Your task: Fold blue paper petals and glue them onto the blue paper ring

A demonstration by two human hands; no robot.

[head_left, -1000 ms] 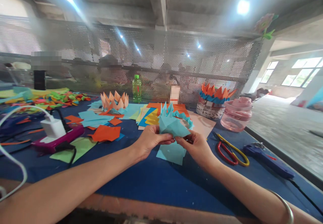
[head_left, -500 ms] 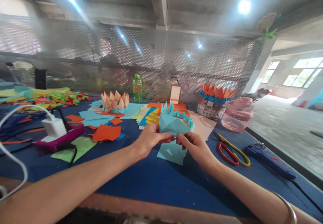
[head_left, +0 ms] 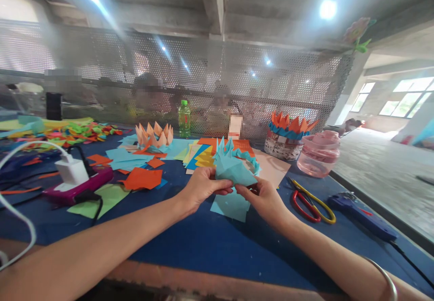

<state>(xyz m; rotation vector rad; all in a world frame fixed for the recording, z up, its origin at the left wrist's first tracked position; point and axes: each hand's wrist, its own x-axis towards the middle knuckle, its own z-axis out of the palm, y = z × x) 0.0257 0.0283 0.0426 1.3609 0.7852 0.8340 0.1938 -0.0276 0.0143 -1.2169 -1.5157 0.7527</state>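
A light-blue folded-paper crown (head_left: 233, 167) with pointed tips is held up above the table between both hands. My left hand (head_left: 206, 185) pinches its lower left edge, thumb in front. At the lower right edge, my right hand (head_left: 261, 197) grips the same crown with thumb and fingers, some of which are hidden behind the paper. Beneath the hands lies a light-blue paper sheet (head_left: 232, 205) on the blue tabletop.
Scissors (head_left: 313, 206) and a blue corded tool (head_left: 364, 217) lie to the right, near a pink bottle (head_left: 318, 154). A peach paper crown (head_left: 155, 137) stands behind loose orange paper (head_left: 144, 179). At left sits a purple power strip (head_left: 81, 185) with cables.
The blue crown has turned and tilted slightly between my hands. My right thumb and fingers have shifted a little along its lower edge; the left hand stays nearly still.
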